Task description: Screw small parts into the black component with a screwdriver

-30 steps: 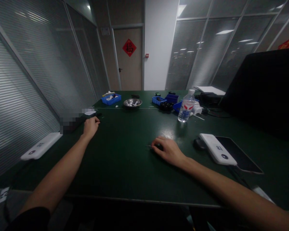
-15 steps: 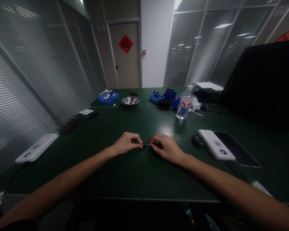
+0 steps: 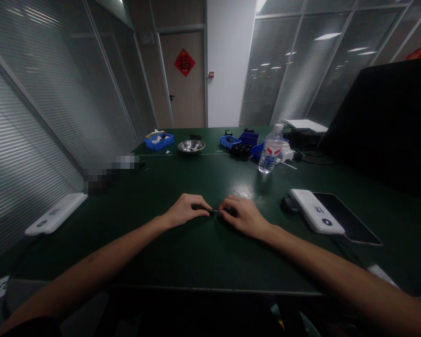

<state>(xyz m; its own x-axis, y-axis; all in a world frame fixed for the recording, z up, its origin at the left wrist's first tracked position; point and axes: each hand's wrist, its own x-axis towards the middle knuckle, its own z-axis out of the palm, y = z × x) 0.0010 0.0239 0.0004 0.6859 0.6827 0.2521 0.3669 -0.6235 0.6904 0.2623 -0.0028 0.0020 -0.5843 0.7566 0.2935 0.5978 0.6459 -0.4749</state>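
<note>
My left hand (image 3: 184, 213) & right hand (image 3: 243, 216) rest on the green table (image 3: 182, 252) for steadiness, fingers pinching a small dark part (image 3: 210, 211) between them, mid-table, w/ white device (image 3: 315, 210) nearby.

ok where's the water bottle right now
In the head view the water bottle stands upright on the green table, right of centre toward the far side, just beside the blue bins.

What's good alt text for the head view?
Two bare hands meet mid-table: left hand and right hand each pinch a small dark part between them on a green table. Water bottle and white device sit to the right.
</note>
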